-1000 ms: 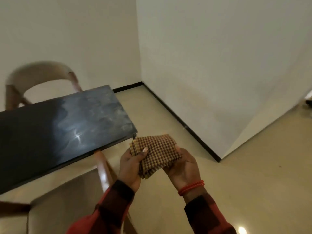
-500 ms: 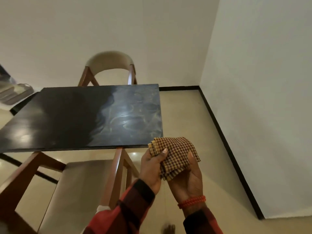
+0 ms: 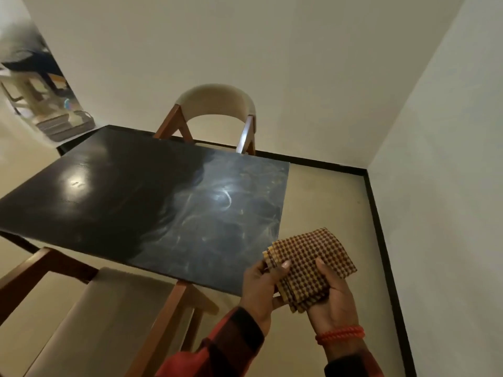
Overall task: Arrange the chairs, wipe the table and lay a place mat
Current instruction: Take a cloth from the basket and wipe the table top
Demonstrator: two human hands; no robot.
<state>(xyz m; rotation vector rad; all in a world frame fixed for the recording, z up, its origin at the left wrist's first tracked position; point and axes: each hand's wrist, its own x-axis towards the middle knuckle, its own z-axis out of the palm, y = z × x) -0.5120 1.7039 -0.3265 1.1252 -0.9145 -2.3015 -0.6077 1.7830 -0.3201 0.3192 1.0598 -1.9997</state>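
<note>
Beside the counter's near right corner, off its edge and over the floor (image 3: pixel 321 202): one folded checked cloth (image 3: pixel 310 265), brown and yellow in small squares, several layers showing stepped at its left edge. Gripped by both hands. Left hand (image 3: pixel 261 287) closed on the cloth's left edge, thumb on top, fingers beneath. Right hand (image 3: pixel 333 300) palm up under the cloth, thumb pressed on its upper face; one red beaded bracelet (image 3: pixel 340 334) at that wrist. Red and black checked sleeves (image 3: pixel 228 346) on both arms.

One counter (image 3: pixel 114 197), rectangular, black and glossy, the right half hazed with pale swirling smears, the left half dark with a bright light reflection. Nothing lying on it.

Two chairs, both brown wood with cream upholstery: far chair (image 3: pixel 216 104) behind the counter with a curved padded back, near chair (image 3: pixel 103 317) at the front edge, seat partly under the counter.

No readable writing or brand anywhere. Blurred furniture at far left, too indistinct to name.
</note>
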